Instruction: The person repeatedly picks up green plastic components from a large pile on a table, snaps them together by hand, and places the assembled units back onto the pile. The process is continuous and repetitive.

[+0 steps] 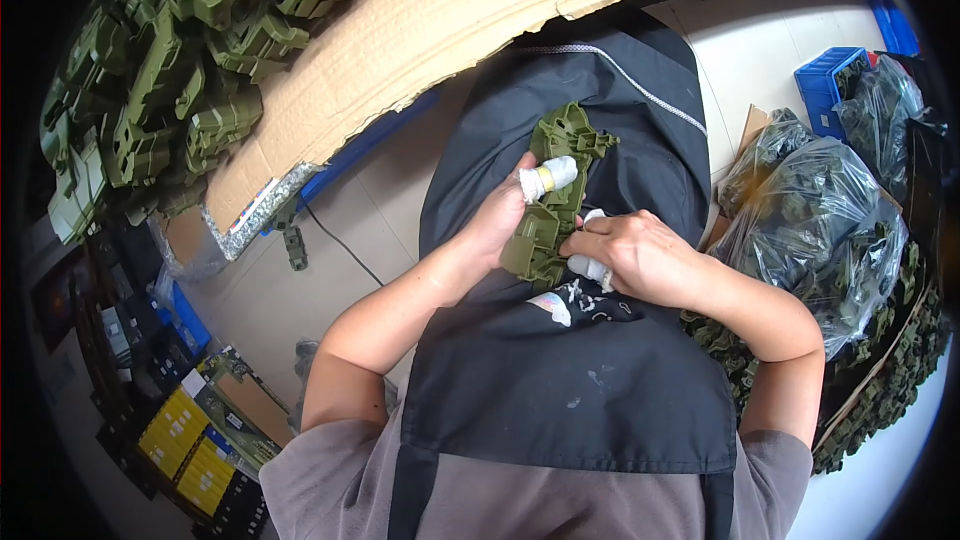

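An olive-green moulded plastic part (565, 202), long and full of ribs and recesses, is held over my lap on the dark apron (570, 380). My left hand (503, 208) grips it from the left, with the thumb, in a white wrap with a yellowish band, lying across its middle. From the right, my right hand (640, 252) is closed with its fingertips pinched at the part's lower right edge. White covers show on fingers of this hand too. Whether anything small sits between those fingertips is hidden.
Many similar green parts (215, 40) are heaped at the upper left beside a cardboard-topped table edge (420, 30). To the right stand clear plastic bags (815, 220), a blue crate (830, 90) and a pile of small green pieces (890, 370). One green piece (293, 245) hangs or lies below the table edge.
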